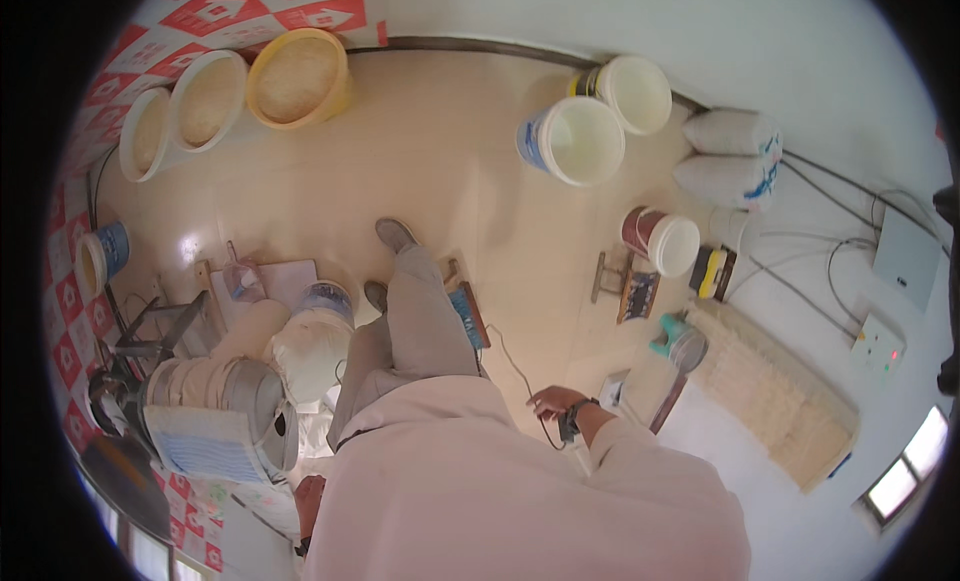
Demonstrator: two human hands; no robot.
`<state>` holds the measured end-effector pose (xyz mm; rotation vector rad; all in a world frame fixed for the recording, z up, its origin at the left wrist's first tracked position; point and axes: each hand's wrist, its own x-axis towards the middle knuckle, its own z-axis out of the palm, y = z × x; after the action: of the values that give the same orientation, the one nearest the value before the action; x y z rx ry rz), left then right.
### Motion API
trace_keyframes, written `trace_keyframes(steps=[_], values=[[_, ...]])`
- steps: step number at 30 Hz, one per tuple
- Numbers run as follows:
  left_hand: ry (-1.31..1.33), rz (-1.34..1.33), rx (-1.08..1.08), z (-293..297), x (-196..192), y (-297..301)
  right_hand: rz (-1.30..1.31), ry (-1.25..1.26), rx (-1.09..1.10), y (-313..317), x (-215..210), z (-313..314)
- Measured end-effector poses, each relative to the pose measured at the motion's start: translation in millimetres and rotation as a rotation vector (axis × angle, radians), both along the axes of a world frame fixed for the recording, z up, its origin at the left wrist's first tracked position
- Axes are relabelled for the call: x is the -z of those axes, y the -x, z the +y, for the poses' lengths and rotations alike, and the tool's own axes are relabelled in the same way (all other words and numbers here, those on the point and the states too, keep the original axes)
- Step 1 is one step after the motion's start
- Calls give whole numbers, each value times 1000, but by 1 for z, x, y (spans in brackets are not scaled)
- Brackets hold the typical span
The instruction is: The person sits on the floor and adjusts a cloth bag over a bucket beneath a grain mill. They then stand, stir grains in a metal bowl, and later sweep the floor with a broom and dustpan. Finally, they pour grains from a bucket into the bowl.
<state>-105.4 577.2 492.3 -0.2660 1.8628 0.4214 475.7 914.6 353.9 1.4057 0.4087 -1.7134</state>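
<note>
A thin dark cord (512, 361) runs from beside a small blue-topped stool (466, 316) up to my right hand (556, 402). My right fingers are closed around the cord, and a loop of it hangs below them. A dark band sits on that wrist. My left hand (308, 503) is low at my left side, partly covered by my pale shirt, and its fingers cannot be made out. Nearest to it is a grey drum-shaped machine (255, 401) with a white and blue cloth (205, 443) over its side. A cream-coloured bag (308, 356) lies against that machine.
Along the far left wall stand a yellow tub (345, 91) and two white tubs. White buckets (590, 141) and stacked white sacks (728, 181) are at the far right. A maroon bucket (640, 229), a low stool (637, 291) and a padded tan bench (770, 406) line the right.
</note>
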Motion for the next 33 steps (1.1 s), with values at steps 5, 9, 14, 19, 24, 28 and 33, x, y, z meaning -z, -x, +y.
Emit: trace_keyframes(steps=[5, 9, 14, 19, 24, 28, 33], values=[[-126, 86, 214, -16, 11, 56, -423, -179, 176, -26, 37, -60], [74, 87, -98, -16, 11, 74, -519, -159, 361, -55, 50, -130], [28, 44, 59, -9, 4, 60, -511, -58, 395, -76, 47, -230], [17, 38, 192, -13, 1, 41, -540, -196, 530, -88, 64, -270], [26, 71, 257, -33, 0, 40, -462, -326, 683, -95, 129, -242], [37, 121, 316, -53, -1, 48, -509, -313, 763, -91, 146, -244], [-4, 121, 387, -57, 12, 48, -161, -384, 309, -64, 82, -237]])
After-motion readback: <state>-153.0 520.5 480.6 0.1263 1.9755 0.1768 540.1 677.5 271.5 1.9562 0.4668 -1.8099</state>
